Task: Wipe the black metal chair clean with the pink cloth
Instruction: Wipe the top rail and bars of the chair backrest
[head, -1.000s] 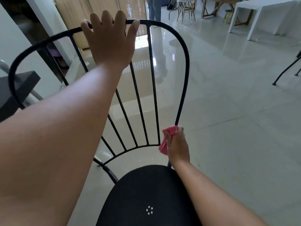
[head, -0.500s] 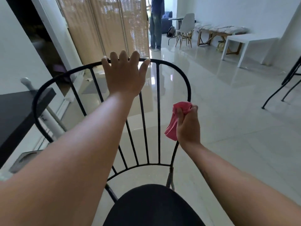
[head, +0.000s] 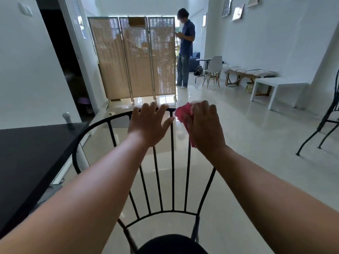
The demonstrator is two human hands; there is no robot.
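The black metal chair (head: 172, 173) stands right in front of me, its curved spindle back facing me and its round dark seat at the bottom edge. My left hand (head: 148, 125) rests over the top rail, fingers curled on it. Just to its right, my right hand (head: 205, 129) holds the bunched pink cloth (head: 183, 116) pressed on the top rail at the right bend. Part of the cloth hangs below my palm, and the rail under both hands is hidden.
A black tabletop (head: 31, 158) lies close on the left. A person (head: 185, 46) stands by a woven folding screen (head: 134, 57) ahead. On the right are a white low table (head: 275, 90), a bench, a white chair (head: 213, 70) and another black metal chair (head: 328, 118).
My right hand slid the pink cloth up the chair's right side bar, from near the seat to the top rail beside my left hand. The view tilted upward.
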